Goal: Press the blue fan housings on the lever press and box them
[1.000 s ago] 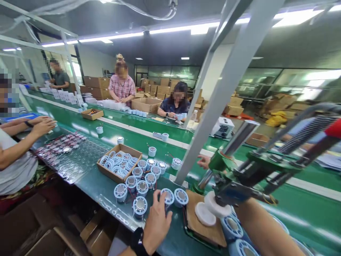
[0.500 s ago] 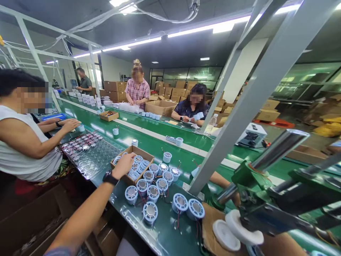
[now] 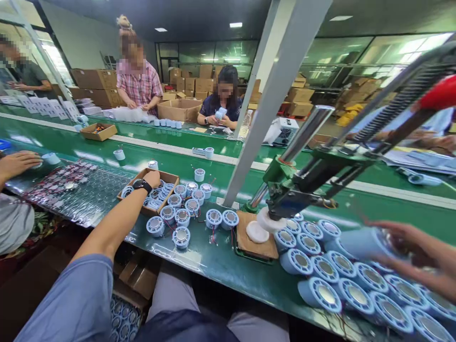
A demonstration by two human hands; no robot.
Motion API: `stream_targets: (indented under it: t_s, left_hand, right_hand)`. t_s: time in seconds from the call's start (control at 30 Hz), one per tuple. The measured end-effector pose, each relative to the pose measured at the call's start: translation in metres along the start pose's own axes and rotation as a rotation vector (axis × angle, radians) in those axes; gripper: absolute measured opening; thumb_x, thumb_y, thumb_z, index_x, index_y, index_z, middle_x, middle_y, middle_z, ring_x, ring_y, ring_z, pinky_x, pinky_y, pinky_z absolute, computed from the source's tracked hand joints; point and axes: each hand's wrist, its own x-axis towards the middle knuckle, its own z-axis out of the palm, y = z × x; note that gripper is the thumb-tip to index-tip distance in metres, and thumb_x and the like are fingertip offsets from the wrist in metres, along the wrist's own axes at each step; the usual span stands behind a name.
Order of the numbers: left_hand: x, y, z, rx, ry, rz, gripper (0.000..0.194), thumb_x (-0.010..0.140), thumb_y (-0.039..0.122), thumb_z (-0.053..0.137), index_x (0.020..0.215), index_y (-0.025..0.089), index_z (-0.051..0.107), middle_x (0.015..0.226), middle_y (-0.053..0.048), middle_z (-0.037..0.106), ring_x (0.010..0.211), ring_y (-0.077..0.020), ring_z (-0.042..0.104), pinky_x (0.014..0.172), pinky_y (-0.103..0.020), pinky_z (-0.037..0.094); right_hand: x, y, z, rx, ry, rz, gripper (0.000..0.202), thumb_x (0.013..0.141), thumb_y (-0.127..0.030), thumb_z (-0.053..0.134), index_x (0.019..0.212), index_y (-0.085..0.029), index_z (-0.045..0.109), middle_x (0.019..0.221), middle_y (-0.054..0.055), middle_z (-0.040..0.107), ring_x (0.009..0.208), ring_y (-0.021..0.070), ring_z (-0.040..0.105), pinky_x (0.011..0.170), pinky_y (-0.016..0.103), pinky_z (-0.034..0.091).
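My left hand (image 3: 153,179), with a black watch on the wrist, reaches into a cardboard box (image 3: 170,205) of light-blue plastic rings (image 3: 155,202); its fingers are hidden. On the right, my right hand (image 3: 423,251), smeared by motion, grips a light-blue round housing (image 3: 363,243) tilted on its side. It is above close rows of similar light-blue housings (image 3: 322,293) with silver discs in their tops and red and black wires. A smaller group of such housings (image 3: 181,237) stands beside the ring box.
A green lever press (image 3: 292,199) with white round pads (image 3: 257,232) stands between the groups. A grey post (image 3: 263,95) rises behind it. Wired parts (image 3: 67,183) lie at left on the bench (image 3: 213,259). Co-workers sit and stand across the green belt (image 3: 171,152).
The view has swung right and down, bringing the right-hand rows of housings into sight. My right hand, mostly behind the press before, now shows with a housing. My left hand stays at the ring box.
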Motion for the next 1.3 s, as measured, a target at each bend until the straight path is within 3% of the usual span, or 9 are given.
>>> stream_targets:
  t_s: [0.1, 0.27, 0.4, 0.47, 0.57, 0.67, 0.83, 1.1, 1.3]
  left_hand:
    - [-0.016, 0.01, -0.027, -0.005, 0.137, 0.0, 0.027, 0.093, 0.016, 0.049, 0.11, 0.002, 0.064, 0.111, -0.023, 0.066, 0.111, -0.0298, 0.062, 0.096, -0.042, 0.049]
    - [-0.101, 0.067, -0.043, -0.08, 0.285, 0.286, 0.041, 0.092, 0.013, 0.038, 0.125, 0.013, 0.061, 0.125, -0.012, 0.064, 0.119, -0.0241, 0.058, 0.105, -0.036, 0.044]
    - [-0.198, 0.125, 0.011, -0.282, -0.216, 1.01, 0.041, 0.088, 0.009, 0.04, 0.114, 0.024, 0.068, 0.11, -0.005, 0.068, 0.104, -0.0196, 0.063, 0.095, -0.03, 0.05]
    - [-0.226, 0.145, 0.043, -0.292, -0.352, 1.082, 0.047, 0.084, 0.003, 0.039, 0.114, 0.023, 0.069, 0.107, -0.007, 0.067, 0.101, -0.0203, 0.062, 0.092, -0.032, 0.051]
    - [-0.237, 0.159, 0.074, -0.423, -0.299, 1.045, 0.056, 0.079, -0.003, 0.036, 0.119, 0.021, 0.066, 0.129, -0.01, 0.059, 0.12, -0.0221, 0.054, 0.105, -0.038, 0.046]
    - [-0.238, 0.16, 0.09, -0.599, -0.141, 0.939, 0.053, 0.087, 0.002, 0.033, 0.127, 0.021, 0.06, 0.146, -0.01, 0.046, 0.136, -0.0222, 0.042, 0.115, -0.044, 0.038]
    - [-0.252, 0.161, 0.112, -0.6, 0.076, 0.689, 0.054, 0.084, 0.027, 0.066, 0.136, 0.019, 0.053, 0.131, -0.015, 0.054, 0.125, -0.0324, 0.048, 0.108, -0.055, 0.042]
    - [-0.249, 0.152, 0.114, -0.733, -0.002, 0.711, 0.059, 0.084, 0.025, 0.068, 0.139, 0.024, 0.048, 0.133, -0.01, 0.058, 0.125, -0.0292, 0.051, 0.11, -0.05, 0.041]
    - [-0.265, 0.163, 0.093, -0.839, 0.062, 0.741, 0.08, 0.083, 0.026, 0.071, 0.15, 0.027, 0.028, 0.127, -0.007, 0.062, 0.113, -0.0246, 0.06, 0.102, -0.041, 0.049]
  right_hand:
    - [-0.06, -0.038, 0.009, 0.117, -0.465, -0.137, 0.053, 0.074, -0.037, 0.072, 0.125, -0.041, 0.062, 0.098, 0.007, 0.071, 0.072, 0.0192, 0.069, 0.059, 0.03, 0.056]
    - [-0.086, -0.122, 0.097, 0.229, -0.822, -0.119, 0.073, 0.058, 0.0, 0.044, 0.122, -0.028, 0.064, 0.125, 0.005, 0.059, 0.117, 0.0205, 0.057, 0.102, 0.033, 0.049]
    - [-0.087, -0.119, 0.131, 0.222, -0.71, -0.047, 0.074, 0.055, 0.006, 0.036, 0.113, -0.027, 0.068, 0.131, 0.007, 0.051, 0.127, 0.023, 0.047, 0.111, 0.047, 0.039]
    - [-0.099, -0.11, 0.134, 0.273, -0.627, -0.02, 0.064, 0.056, 0.005, 0.035, 0.101, -0.025, 0.07, 0.139, 0.006, 0.045, 0.134, 0.0242, 0.04, 0.115, 0.052, 0.033]
    - [-0.122, -0.107, 0.142, 0.386, -0.445, 0.053, 0.043, 0.066, 0.001, 0.04, 0.092, -0.021, 0.067, 0.147, 0.006, 0.038, 0.14, 0.0259, 0.034, 0.116, 0.052, 0.031]
    - [-0.142, -0.119, 0.162, 0.444, -0.154, 0.15, 0.037, 0.083, -0.019, 0.055, 0.12, -0.021, 0.057, 0.145, 0.012, 0.041, 0.137, 0.0269, 0.04, 0.111, 0.049, 0.041]
    - [-0.146, -0.135, 0.195, 0.326, 0.176, 0.279, 0.034, 0.087, -0.03, 0.064, 0.118, -0.02, 0.055, 0.127, 0.013, 0.056, 0.118, 0.0252, 0.055, 0.096, 0.044, 0.052]
    - [-0.15, -0.13, 0.189, 0.377, 0.071, 0.326, 0.044, 0.081, -0.026, 0.066, 0.122, -0.019, 0.054, 0.12, 0.011, 0.062, 0.113, 0.0235, 0.062, 0.099, 0.039, 0.053]
    - [-0.146, -0.156, 0.218, 0.455, 0.038, 0.249, 0.059, 0.081, -0.019, 0.063, 0.137, -0.02, 0.045, 0.128, 0.01, 0.062, 0.117, 0.022, 0.062, 0.101, 0.037, 0.053]
